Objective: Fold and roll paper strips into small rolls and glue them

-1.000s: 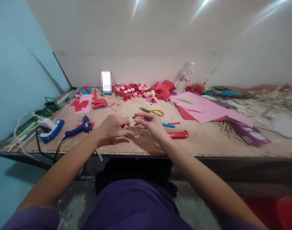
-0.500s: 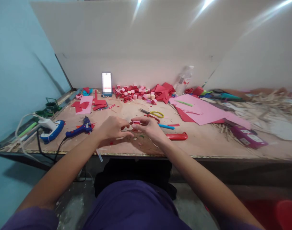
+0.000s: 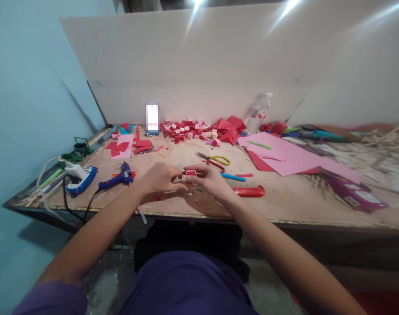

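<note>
Both my hands meet low over the front middle of the wooden workbench [image 3: 284,205]. My right hand [image 3: 209,179] pinches a small red and pink paper piece [image 3: 190,173] between thumb and fingers. My left hand [image 3: 160,178] is curled with its fingertips pressed against the same piece from the left. Small paper scraps [image 3: 194,192] lie on the bench right under my hands.
A blue glue gun [image 3: 119,178] and a corded blue-white tool [image 3: 81,179] lie left. Yellow-handled scissors [image 3: 215,159], a blue pen [image 3: 234,177] and a red cutter [image 3: 250,191] lie right. A pile of red and pink cubes [image 3: 189,130], a phone [image 3: 152,119] and pink sheets [image 3: 284,155] sit behind.
My hands have closed together on the small piece, the left fingers now touching it. The view has tilted slightly, shifting the bench rightward and downward in frame.
</note>
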`<state>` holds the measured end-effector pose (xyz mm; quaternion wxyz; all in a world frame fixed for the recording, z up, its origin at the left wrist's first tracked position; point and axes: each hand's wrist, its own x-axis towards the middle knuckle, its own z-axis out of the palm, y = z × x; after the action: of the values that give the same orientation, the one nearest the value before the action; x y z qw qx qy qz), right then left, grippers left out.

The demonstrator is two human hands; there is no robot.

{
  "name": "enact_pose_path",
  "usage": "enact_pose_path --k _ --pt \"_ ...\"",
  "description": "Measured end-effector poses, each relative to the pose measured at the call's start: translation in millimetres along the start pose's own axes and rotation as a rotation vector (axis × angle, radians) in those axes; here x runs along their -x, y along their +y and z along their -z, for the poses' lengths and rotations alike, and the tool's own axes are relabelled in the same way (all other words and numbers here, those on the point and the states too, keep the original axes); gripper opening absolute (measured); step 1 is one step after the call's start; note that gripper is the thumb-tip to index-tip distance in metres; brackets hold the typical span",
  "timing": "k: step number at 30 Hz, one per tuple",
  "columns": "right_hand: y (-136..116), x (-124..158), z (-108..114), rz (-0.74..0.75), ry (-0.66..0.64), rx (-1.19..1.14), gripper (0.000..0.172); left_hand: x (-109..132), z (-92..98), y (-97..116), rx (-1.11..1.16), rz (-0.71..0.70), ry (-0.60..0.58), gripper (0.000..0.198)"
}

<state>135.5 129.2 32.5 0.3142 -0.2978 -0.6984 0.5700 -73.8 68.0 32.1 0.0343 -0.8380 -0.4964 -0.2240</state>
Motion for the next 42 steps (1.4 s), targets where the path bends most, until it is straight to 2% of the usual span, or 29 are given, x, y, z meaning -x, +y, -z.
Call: enact_pose_path --k 6,9,15,24,31,34,36,38,40,42 --pt "3 -1 1 0.022 0.008 0.057 0.035 0 1.4 -2 -0.012 0.072 0.045 0.042" --pt "1 -4 10 0.100 0.072 0.158 0.035 0 1.7 -3 -0.042 0.078 0.061 0.045" --pt "-11 -1 44 0.240 0.202 0.250 0.034 -2 0.6 -6 -0.057 0.060 0.031 0.051" --pt "-22 6 107 0.187 0.388 0.198 0.050 -1 0.0 -5 -0.044 0.083 0.003 0.047" --pt "-22 -3 123 0.207 0.443 0.206 0.047 -1 1.6 -4 -0.019 0.071 0.014 0.045" --pt "-20 -8 120 0.193 0.397 0.241 0.046 -1 3.2 -2 -0.008 0.088 -0.019 0.046" --pt "-19 -11 114 0.151 0.315 0.291 0.042 -1 4.8 0 0.005 0.106 -0.057 0.047" --pt "-20 -14 105 0.077 0.149 0.388 0.037 -2 6.3 2 0.005 0.117 -0.094 0.048" --pt "-21 -16 95 0.015 -0.071 0.532 0.036 -2 7.1 2 -0.007 0.122 -0.123 0.048" --pt "-23 -18 83 0.023 -0.237 0.683 0.040 -2 6.8 2 -0.021 0.120 -0.144 0.047"
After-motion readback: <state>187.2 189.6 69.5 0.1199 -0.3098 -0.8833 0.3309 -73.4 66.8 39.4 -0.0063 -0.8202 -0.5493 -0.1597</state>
